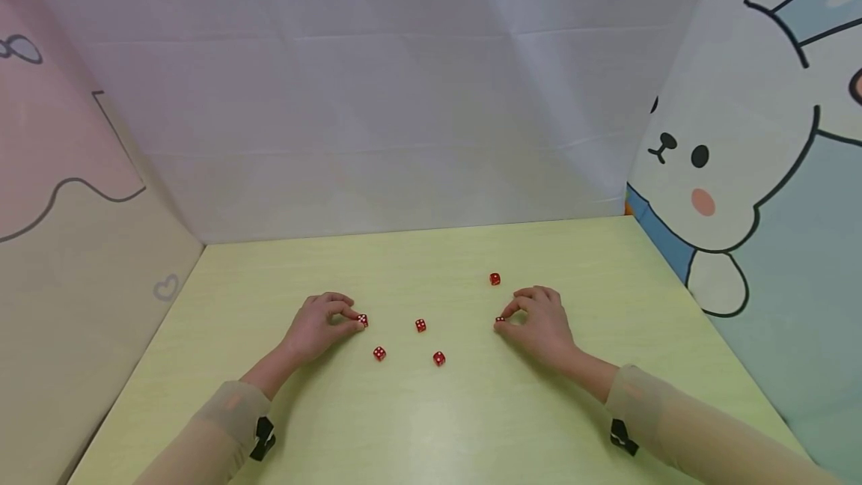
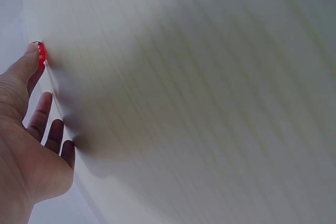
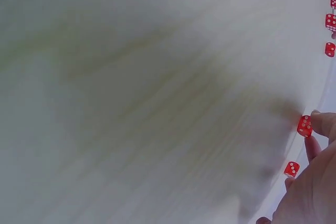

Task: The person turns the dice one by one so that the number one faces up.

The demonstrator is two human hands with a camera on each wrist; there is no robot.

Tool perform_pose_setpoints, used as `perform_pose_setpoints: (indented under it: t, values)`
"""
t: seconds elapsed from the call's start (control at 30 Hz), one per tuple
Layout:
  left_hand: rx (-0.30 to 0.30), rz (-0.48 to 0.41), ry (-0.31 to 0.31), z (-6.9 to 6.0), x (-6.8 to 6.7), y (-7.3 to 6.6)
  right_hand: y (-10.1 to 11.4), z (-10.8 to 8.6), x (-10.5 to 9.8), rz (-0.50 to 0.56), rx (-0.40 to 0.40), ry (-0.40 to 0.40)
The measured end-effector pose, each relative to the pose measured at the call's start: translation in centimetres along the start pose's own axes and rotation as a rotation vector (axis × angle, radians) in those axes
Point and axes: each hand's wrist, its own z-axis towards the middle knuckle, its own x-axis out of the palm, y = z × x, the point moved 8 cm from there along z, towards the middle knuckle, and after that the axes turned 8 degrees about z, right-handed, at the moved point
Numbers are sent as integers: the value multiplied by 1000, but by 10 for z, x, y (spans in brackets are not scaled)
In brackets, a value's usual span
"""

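Between thumb and index finger, my left hand [image 1: 325, 326] pinches a red die with white pips [image 1: 363, 320]; the left wrist view shows that die [image 2: 40, 53] at the thumb tip. My right hand [image 1: 541, 322] pinches another red die [image 1: 500, 319], mostly covered by the fingers in the head view but plain as a red die [image 3: 305, 126] in the right wrist view. Beyond the right hand lies a loose die [image 1: 494, 279]. Between the hands are three more: an upper die [image 1: 420, 325], a lower left die [image 1: 380, 353] and a lower right die [image 1: 439, 358].
The pale yellow table [image 1: 377, 425] carries all the dice. A white sheet [image 1: 404, 118] hangs along its back edge. Printed panels stand at both sides, with a cartoon rabbit [image 1: 734, 171] on the right one.
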Motion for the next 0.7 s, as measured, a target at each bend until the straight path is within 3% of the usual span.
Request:
perform_pose_setpoints:
  t: [0.7]
  values:
    - [4, -2, 6, 0, 2, 2, 1, -1, -5, 13, -15, 1]
